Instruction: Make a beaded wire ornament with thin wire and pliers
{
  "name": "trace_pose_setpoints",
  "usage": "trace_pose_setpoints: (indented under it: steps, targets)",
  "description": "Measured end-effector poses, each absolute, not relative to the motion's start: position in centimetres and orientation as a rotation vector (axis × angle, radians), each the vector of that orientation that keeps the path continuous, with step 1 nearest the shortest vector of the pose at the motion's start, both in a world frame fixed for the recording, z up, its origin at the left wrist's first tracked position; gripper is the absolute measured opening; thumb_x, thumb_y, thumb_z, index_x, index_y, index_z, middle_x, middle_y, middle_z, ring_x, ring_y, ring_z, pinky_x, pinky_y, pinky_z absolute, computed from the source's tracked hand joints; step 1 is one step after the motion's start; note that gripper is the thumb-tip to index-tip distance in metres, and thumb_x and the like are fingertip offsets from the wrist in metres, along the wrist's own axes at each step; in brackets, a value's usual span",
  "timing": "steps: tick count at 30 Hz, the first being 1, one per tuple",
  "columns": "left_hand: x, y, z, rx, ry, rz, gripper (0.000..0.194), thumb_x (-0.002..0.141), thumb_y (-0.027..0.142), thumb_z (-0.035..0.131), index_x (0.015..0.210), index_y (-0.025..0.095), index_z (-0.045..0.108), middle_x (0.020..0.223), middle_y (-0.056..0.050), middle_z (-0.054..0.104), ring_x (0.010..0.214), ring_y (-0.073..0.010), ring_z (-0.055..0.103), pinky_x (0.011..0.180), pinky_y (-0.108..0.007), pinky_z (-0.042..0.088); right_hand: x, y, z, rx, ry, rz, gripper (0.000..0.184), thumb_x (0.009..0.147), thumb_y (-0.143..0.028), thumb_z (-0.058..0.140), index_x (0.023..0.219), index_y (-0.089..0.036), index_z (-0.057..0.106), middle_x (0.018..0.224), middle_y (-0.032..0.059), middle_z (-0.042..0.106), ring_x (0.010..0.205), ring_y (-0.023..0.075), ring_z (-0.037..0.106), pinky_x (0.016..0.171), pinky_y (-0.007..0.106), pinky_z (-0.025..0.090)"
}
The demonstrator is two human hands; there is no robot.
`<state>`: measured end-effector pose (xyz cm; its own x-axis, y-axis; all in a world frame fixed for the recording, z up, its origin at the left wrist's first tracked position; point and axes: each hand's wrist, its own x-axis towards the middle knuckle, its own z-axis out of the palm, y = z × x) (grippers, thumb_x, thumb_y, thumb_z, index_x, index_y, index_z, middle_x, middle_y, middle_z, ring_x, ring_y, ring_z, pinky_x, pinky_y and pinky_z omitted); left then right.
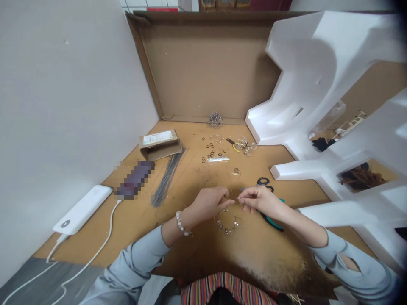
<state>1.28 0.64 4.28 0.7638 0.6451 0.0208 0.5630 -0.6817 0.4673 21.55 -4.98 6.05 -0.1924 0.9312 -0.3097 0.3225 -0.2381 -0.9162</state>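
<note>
Over the middle of the worktop, my left hand (213,201) is closed, its fingers curled and the thumb pointing right. Close beside it, my right hand (257,199) pinches with thumb and fingertips; what either hand holds is too fine to make out. Just below the fingertips hangs or lies a thin wire ring with beads (227,231); I cannot tell whether it touches the hands. Black-handled scissors (263,181) lie behind my right hand. Teal-handled pliers (271,222) are partly hidden beneath my right forearm. A small wire piece (235,171) lies beyond the hands.
Left of the hands are a bundle of straight wires (167,182), a small cardboard box (160,146), a phone (135,180) and a cabled white power bank (83,209). Dark rings (210,153), yellow-handled pliers (234,146) and wire clusters (215,119) lie farther back. White foam (292,169) borders the right.
</note>
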Motion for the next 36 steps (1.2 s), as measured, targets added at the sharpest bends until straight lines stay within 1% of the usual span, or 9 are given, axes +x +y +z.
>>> trace_pose_setpoints:
  steps: [3, 6, 10, 16, 23, 27, 29, 32, 36]
  targets:
    - [0.1, 0.3, 2.4, 2.387, 1.029, 0.229, 0.033, 0.087, 0.049, 0.044, 0.087, 0.018, 0.056, 0.083, -0.003, 0.062, 0.069, -0.0157, 0.056, 0.060, -0.025, 0.036, 22.2, -5.2, 5.5, -1.583, -1.461, 1.388, 0.032, 0.071, -0.046, 0.064, 0.076, -0.014, 0.064, 0.059, 0.0018, 0.062, 0.051, 0.0097, 0.053, 0.049, 0.023, 0.045]
    - [-0.3, -0.2, 0.4, 2.334, 1.013, 0.204, 0.026, 0.085, 0.042, 0.049, 0.082, 0.018, 0.058, 0.084, -0.003, 0.060, 0.073, -0.0167, 0.056, 0.063, -0.026, 0.038, 22.4, -5.5, 4.8, -1.567, -1.527, 1.393, 0.034, 0.075, -0.049, 0.060, 0.077, -0.015, 0.064, 0.064, 0.0022, 0.062, 0.055, 0.0105, 0.055, 0.050, 0.023, 0.045]
    - [0.3, -0.5, -1.1, 2.182, 1.000, 0.370, 0.020, 0.085, 0.033, 0.049, 0.077, 0.017, 0.057, 0.080, -0.002, 0.058, 0.072, -0.0146, 0.053, 0.065, -0.025, 0.039, 22.0, -5.9, 3.9, -1.567, -1.639, 1.432, 0.033, 0.079, -0.047, 0.055, 0.081, -0.016, 0.064, 0.066, 0.0018, 0.061, 0.056, 0.0107, 0.056, 0.052, 0.023, 0.044]
    - [1.3, -0.8, -1.3, 1.839, 0.889, 0.573, 0.019, 0.087, 0.031, 0.044, 0.081, 0.016, 0.053, 0.072, 0.000, 0.056, 0.065, -0.0111, 0.048, 0.061, -0.023, 0.037, 21.7, -6.4, 2.9, -1.557, -1.818, 1.282, 0.030, 0.083, -0.042, 0.051, 0.084, -0.016, 0.067, 0.066, 0.0023, 0.062, 0.060, 0.0126, 0.057, 0.059, 0.026, 0.044]
    - [2.3, -1.0, -1.4, 1.608, 0.838, 0.595, 0.021, 0.087, 0.036, 0.044, 0.077, 0.017, 0.045, 0.058, 0.005, 0.047, 0.051, -0.0082, 0.044, 0.051, -0.020, 0.035, 21.7, -6.3, 3.4, -1.523, -1.893, 1.137, 0.025, 0.085, -0.036, 0.049, 0.084, -0.018, 0.066, 0.066, 0.0023, 0.063, 0.061, 0.0130, 0.058, 0.060, 0.025, 0.044]
    - [2.6, -1.0, -1.7, 1.604, 0.830, 0.626, 0.020, 0.086, 0.035, 0.046, 0.077, 0.017, 0.046, 0.056, 0.006, 0.046, 0.050, -0.0082, 0.043, 0.052, -0.020, 0.034, 21.3, -6.0, 4.0, -1.546, -2.060, 0.914, 0.022, 0.086, -0.029, 0.048, 0.084, -0.019, 0.067, 0.071, 0.0035, 0.065, 0.065, 0.0135, 0.058, 0.063, 0.026, 0.042]
    - [2.6, -1.0, -1.8, 1.618, 0.834, 0.619, 0.020, 0.086, 0.035, 0.046, 0.078, 0.017, 0.049, 0.056, 0.005, 0.046, 0.050, -0.0084, 0.042, 0.052, -0.021, 0.034, 21.1, -5.9, 4.3, -1.540, -2.118, 0.883, 0.021, 0.085, -0.027, 0.048, 0.084, -0.019, 0.068, 0.075, 0.0037, 0.066, 0.068, 0.0138, 0.058, 0.065, 0.026, 0.042]
    - [2.7, -1.0, -1.6, 1.625, 0.843, 0.601, 0.021, 0.086, 0.035, 0.045, 0.077, 0.016, 0.050, 0.057, 0.005, 0.047, 0.051, -0.0084, 0.043, 0.052, -0.021, 0.034, 21.0, -5.5, 4.3, -1.552, -2.095, 1.010, 0.021, 0.086, -0.029, 0.048, 0.084, -0.019, 0.067, 0.071, 0.0021, 0.065, 0.064, 0.0127, 0.056, 0.062, 0.025, 0.041]
    - [2.6, -1.1, -1.3, 1.635, 0.814, 0.596, 0.021, 0.087, 0.035, 0.047, 0.078, 0.016, 0.051, 0.063, 0.003, 0.052, 0.056, -0.0088, 0.048, 0.054, -0.021, 0.036, 21.4, -4.8, 4.0, -1.584, -1.857, 1.294, 0.026, 0.086, -0.038, 0.047, 0.082, -0.017, 0.062, 0.056, -0.0026, 0.052, 0.050, 0.0100, 0.048, 0.051, 0.023, 0.037]
